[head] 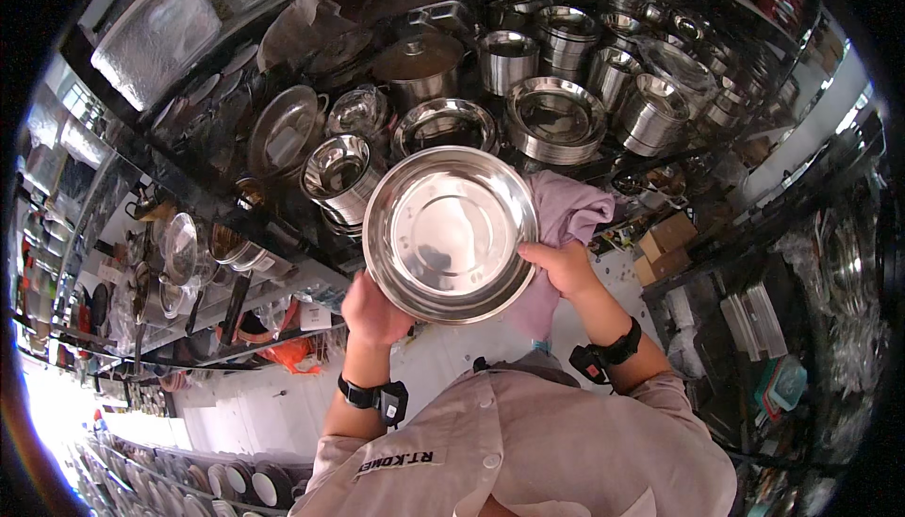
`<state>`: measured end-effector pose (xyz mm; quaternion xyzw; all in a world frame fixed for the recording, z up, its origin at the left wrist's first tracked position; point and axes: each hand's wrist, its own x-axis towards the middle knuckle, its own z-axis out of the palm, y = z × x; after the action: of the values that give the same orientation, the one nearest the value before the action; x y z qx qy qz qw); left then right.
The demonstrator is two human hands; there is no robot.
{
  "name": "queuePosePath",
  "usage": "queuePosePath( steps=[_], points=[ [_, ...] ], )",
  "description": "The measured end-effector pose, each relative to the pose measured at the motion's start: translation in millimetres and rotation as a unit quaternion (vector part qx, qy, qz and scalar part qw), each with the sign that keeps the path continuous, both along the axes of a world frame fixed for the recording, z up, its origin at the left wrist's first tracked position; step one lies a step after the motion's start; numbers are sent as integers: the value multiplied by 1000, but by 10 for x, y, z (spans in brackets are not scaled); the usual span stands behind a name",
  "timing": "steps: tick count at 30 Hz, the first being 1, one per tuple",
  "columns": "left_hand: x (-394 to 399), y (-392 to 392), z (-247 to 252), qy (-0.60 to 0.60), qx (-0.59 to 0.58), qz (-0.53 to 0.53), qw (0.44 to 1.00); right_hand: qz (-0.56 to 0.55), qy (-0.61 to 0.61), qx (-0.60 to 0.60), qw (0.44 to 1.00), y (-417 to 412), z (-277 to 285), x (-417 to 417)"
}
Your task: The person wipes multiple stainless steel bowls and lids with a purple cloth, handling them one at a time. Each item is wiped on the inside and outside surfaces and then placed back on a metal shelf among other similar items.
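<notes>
A round stainless-steel dish (452, 234) is held up before my chest, its shiny inside turned towards me. My left hand (375, 312) grips its lower left rim, fingers hidden beneath. At the right rim, my right hand (562, 266) has its thumb over the edge, with a pinkish cloth (565, 209) bunched between hand and dish. Part of the cloth hangs down behind the dish. Just beyond, on the shelf, are a stack of steel plates (557, 121), another round steel dish (445, 125) and a stack of steel bowls (339, 170).
A lidded pot (417, 68) and steel canisters (508, 61) stand farther back. Pans (184, 248) fill shelving on the left. Cardboard boxes (664, 245) and a teal plastic container (786, 383) are at the right. Plates (265, 485) line a lower-left rack. Pale floor (247, 418) shows below.
</notes>
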<state>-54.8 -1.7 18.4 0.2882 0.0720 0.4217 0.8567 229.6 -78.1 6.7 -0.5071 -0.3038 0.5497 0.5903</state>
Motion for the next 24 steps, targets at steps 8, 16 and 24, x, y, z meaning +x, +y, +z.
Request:
queuePosePath(
  steps=[8, 16, 24],
  points=[
    [-4, 79, -283, 191, -63, 133, 970, -85, -477, 284, 827, 78, -221, 72],
    [382, -68, -90, 185, 130, -31, 974, 160, -622, 275, 716, 166, -158, -485],
    [370, -169, 187, 175, 171, 124, 962, 111, -680, 260, 676, 112, 286, -484]
  ],
)
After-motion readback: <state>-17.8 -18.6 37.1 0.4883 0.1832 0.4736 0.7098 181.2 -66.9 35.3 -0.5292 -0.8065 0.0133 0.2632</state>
